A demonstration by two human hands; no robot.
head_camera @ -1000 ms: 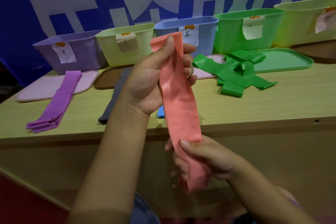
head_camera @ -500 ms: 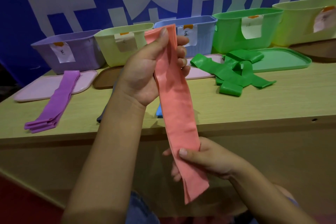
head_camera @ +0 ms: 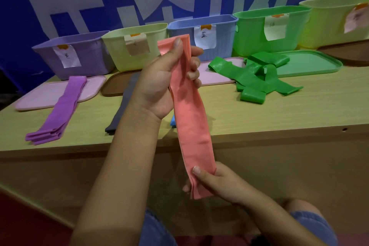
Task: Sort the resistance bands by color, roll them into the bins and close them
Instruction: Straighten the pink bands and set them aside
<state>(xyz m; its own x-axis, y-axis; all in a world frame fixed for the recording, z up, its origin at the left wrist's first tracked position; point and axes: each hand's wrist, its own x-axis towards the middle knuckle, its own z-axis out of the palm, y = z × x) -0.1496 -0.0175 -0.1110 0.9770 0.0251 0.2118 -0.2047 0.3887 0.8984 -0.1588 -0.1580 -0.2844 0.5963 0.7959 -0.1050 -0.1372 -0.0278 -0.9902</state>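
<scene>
Up near the bins, the left hand (head_camera: 159,80) grips the top end of the salmon-pink band (head_camera: 189,118), thumb on its front face and fingers curled round the back. Below it, in front of the worktop (head_camera: 259,118) edge, the right hand (head_camera: 215,183) pinches the band's lower end, thumb on top, so the band hangs stretched between the two hands. Beyond the left hand stand a purple bin (head_camera: 85,54), a pale yellow-green bin (head_camera: 137,46), a blue bin (head_camera: 207,36) and a green bin (head_camera: 267,28). Each carries a paper label; the blue bin's label (head_camera: 204,37) bears a handwritten Chinese character, the others are too faint to read. Left of that hand lie purple bands (head_camera: 60,112); to its right, a tangle of green bands (head_camera: 257,78).
</scene>
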